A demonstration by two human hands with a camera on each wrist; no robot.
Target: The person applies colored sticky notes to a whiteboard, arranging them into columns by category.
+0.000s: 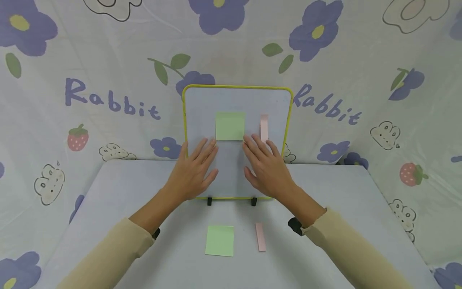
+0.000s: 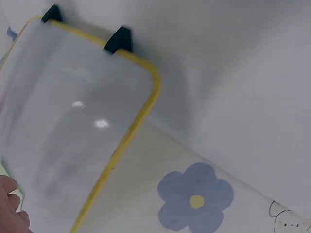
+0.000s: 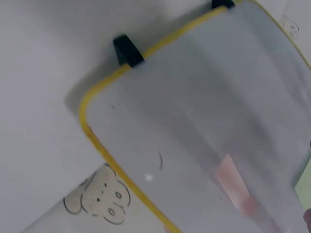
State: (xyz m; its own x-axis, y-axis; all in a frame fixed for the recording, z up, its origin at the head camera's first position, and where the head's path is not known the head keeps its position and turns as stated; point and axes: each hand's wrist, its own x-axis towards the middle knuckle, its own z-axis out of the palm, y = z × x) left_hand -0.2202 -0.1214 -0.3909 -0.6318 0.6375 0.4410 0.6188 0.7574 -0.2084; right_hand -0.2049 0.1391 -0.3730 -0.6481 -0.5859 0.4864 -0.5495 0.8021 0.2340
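Observation:
A yellow-edged whiteboard stands upright, bearing a green sticky note and, right of it, a narrow pink paper strip. My left hand has its fingers extended, tips by the note's lower left corner. Straight fingers of my right hand reach the note's lower right corner and the strip's lower end. Whether either hand presses the paper, I cannot tell. In the left wrist view, fingertips show at the lower left. The right wrist view shows the strip on the board.
Two black feet support the board on the white table. In front of it lie a second green sticky note and a second pink strip. Behind hangs a flower-patterned cloth.

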